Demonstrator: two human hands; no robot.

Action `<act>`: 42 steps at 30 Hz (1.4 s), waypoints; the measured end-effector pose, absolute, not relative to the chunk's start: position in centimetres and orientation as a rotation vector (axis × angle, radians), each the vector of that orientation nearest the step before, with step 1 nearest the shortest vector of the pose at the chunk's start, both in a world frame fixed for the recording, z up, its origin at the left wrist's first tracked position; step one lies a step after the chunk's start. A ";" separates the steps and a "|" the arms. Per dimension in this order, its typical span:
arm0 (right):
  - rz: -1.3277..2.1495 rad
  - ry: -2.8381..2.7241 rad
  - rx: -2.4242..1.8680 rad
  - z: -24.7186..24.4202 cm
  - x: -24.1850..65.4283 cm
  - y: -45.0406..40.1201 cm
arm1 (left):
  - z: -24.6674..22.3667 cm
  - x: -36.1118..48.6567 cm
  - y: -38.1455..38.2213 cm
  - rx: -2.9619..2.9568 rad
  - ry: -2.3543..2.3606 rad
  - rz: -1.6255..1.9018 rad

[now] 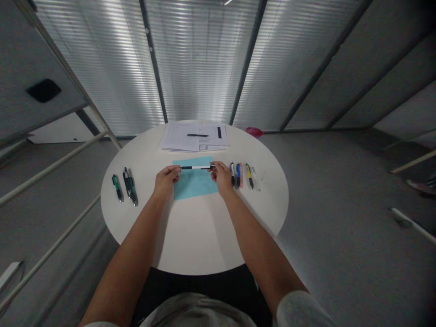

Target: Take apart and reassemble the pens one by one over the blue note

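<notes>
A black-and-white pen [196, 167] lies level between my two hands, over a light blue sheet [194, 186]. My left hand [166, 177] pinches its dark left end. With fingers closed, my right hand [220, 175] grips the other end. Just right of that hand is a row of several pens, among them a blue pen [238, 175] and a yellow pen [250, 175]. Farther to the left of my left hand lie a green pen [117, 187] and a small cluster of dark pens [129, 185].
Papers [180, 136] are stacked at the far side of the round white table [190, 245], with a black pen [197, 135] on top. A pink object [254, 132] shows beyond the table's far right edge. Pale metal rails [51, 168] stand at the left.
</notes>
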State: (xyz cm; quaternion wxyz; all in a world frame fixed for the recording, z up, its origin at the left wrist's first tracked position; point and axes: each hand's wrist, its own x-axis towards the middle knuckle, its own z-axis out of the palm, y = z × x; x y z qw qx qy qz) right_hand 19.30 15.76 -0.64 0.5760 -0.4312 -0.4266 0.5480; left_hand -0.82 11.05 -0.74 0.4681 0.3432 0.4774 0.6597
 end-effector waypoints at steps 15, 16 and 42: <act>1.240 -1.025 -1.027 -1.7 19.3 16.4 | -0.8 -1.2 11.1 0.863 1.104 1.567; 1.239 -1.025 -1.030 -1.6 19.3 16.4 | -0.9 -1.3 11.1 0.864 1.098 1.568; 1.208 -1.039 -1.063 -1.6 19.2 16.3 | -1.3 -1.4 11.6 0.811 1.089 1.584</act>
